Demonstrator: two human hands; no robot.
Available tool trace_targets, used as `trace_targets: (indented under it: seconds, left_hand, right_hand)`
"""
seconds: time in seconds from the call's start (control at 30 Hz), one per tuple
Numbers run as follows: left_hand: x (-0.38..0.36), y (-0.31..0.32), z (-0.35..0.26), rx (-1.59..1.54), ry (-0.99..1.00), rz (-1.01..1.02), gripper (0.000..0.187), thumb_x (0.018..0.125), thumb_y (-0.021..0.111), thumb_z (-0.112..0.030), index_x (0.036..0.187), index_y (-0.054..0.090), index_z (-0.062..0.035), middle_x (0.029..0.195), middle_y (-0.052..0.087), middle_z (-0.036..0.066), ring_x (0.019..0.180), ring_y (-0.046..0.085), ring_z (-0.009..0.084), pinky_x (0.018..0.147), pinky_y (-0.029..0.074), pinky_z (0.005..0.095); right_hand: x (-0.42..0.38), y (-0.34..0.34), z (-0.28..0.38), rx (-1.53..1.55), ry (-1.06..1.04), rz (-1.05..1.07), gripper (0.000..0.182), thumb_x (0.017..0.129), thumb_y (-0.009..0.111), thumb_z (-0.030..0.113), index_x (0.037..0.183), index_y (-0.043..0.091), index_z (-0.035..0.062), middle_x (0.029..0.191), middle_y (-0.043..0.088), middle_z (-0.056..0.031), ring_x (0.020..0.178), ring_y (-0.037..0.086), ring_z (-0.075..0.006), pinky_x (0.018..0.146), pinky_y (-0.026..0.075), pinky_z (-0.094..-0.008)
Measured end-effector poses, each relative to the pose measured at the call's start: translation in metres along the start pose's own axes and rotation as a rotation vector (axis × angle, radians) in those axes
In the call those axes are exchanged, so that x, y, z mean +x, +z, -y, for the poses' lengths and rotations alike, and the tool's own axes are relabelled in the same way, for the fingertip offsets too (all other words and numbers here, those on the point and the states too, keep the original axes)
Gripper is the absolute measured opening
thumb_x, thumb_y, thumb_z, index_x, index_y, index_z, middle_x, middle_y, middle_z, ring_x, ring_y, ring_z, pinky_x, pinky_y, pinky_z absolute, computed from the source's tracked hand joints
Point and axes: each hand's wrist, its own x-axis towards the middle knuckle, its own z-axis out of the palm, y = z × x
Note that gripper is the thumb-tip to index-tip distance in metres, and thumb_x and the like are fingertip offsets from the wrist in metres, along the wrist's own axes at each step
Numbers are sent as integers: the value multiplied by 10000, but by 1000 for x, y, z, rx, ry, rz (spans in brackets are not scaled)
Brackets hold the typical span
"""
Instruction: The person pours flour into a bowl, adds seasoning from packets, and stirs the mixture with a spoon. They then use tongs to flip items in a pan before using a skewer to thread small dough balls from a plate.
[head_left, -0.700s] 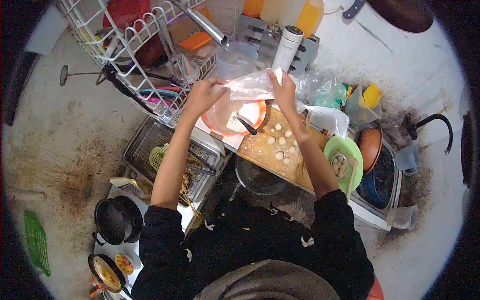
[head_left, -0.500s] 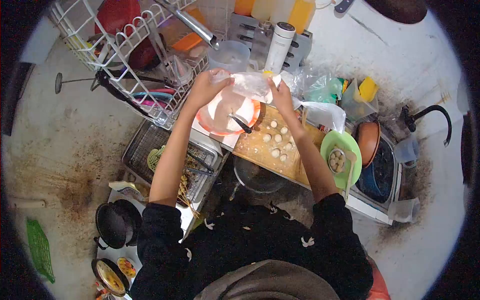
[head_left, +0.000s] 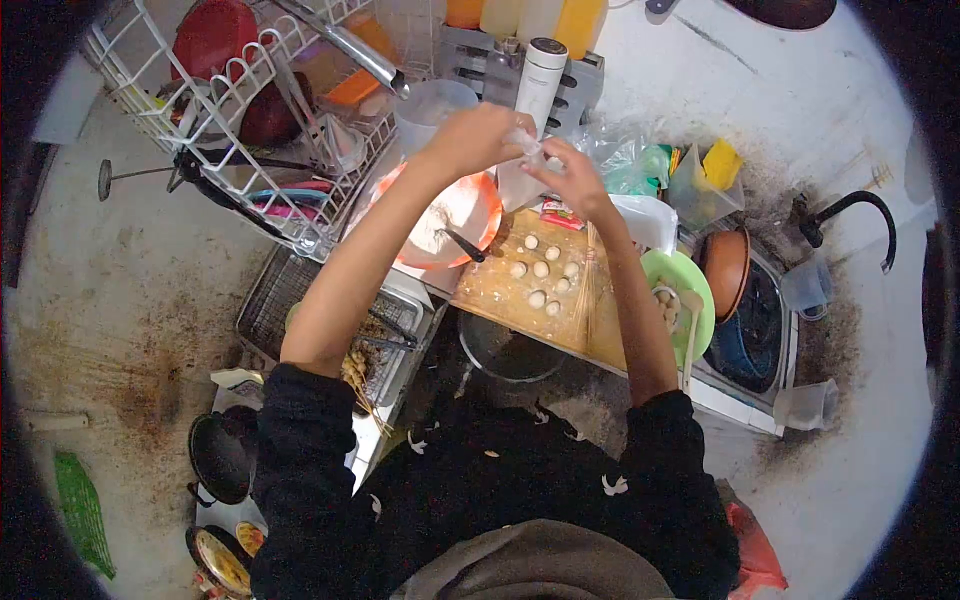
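Fingers of both hands meet on one clear plastic bag (head_left: 522,172), held above the far edge of the desk (head_left: 610,345). The left hand (head_left: 475,138) is closed over the bag's top from the left; the right hand (head_left: 578,180) pinches the same gathered top from the right, fingertips almost touching those of the left. Both hands are equally close to it; neither is free.

The bag hangs down from the pinch, its long axis roughly vertical, its lower part just right of the orange bowl (head_left: 440,220) and above the far end of the wooden cutting board (head_left: 540,295). The contents of the bag cannot be told.

The bowl holds white powder and a dark-handled utensil (head_left: 462,245). Small pale dough balls (head_left: 541,272) lie on the board, directly near of the bag. A green plate (head_left: 690,300) sits further right; a white dish rack (head_left: 250,130) stands well to the left. A white tumbler (head_left: 540,75) stands just beyond the hands.
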Motion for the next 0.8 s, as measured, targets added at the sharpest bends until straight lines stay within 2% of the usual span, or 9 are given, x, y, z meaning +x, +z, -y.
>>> trace_targets:
  seconds: [0.1,0.2,0.37,0.43,0.57,0.63,0.73,0.77,0.8]
  left_hand:
    - [0,11,9,16,125,-249,365,721,626,-173,1057,526,-69,1010,578,136,925,556,277,797,427,343]
    - [-48,6,10,-468,-10,-634,467,695,657,-164,1091,468,-5,1091,521,137,1001,507,226,875,384,324]
    - [-159,73,29,-765,-664,-1172,447,771,588,-164,1139,385,-12,1120,436,98,1027,450,208,864,377,323]
    - [-181,94,19,-965,-888,-1043,483,786,572,-211,1161,342,-12,1129,411,94,1034,438,195,858,378,320]
    - [-181,117,17,-1132,-1008,-776,573,818,512,-295,1228,222,-18,1107,437,135,988,485,216,756,460,349]
    - [-175,113,16,-1248,-996,-401,615,838,455,-321,1259,118,-26,1078,479,172,929,545,249,715,497,338]
    - [-171,116,20,-1414,-825,-307,607,849,409,-324,1264,72,-37,1056,505,198,894,576,268,745,500,322]
    - [-167,121,26,-1493,-864,-369,484,834,388,-194,1246,181,-45,1129,446,177,927,554,238,741,491,300]
    - [-165,118,24,-1493,-870,-392,484,834,388,-194,1246,181,-45,1129,446,177,927,554,238,741,491,300]
  right_hand:
    - [0,-13,0,-21,171,41,386,738,634,319,938,578,-5,872,581,-101,791,551,-191,740,424,-286]
    - [-2,-25,-7,-8,363,-41,394,731,641,319,920,586,-22,848,600,-111,748,557,-182,710,432,-283]
    - [-4,-30,-28,-5,418,-270,380,731,644,292,939,584,-21,846,617,-119,669,565,-149,633,441,-265]
    - [-1,-29,-26,28,467,-210,343,736,636,274,915,577,-13,816,611,-109,663,564,-147,626,441,-266]
    - [-17,-3,-37,102,419,40,290,739,616,181,960,535,11,837,599,-105,728,576,-159,654,450,-266]
    - [-27,3,-34,139,360,60,292,728,614,142,978,525,18,858,594,-109,735,576,-168,657,454,-276]
    - [-35,8,-28,57,218,-2,306,734,601,80,1021,507,32,911,560,-87,742,557,-146,651,450,-268]
    - [-37,9,-27,-61,136,-91,310,751,590,57,1047,499,39,945,531,-61,743,537,-114,642,441,-250]
    - [-38,11,-16,-53,121,-78,310,751,590,57,1047,499,39,945,531,-61,743,537,-114,642,441,-250]
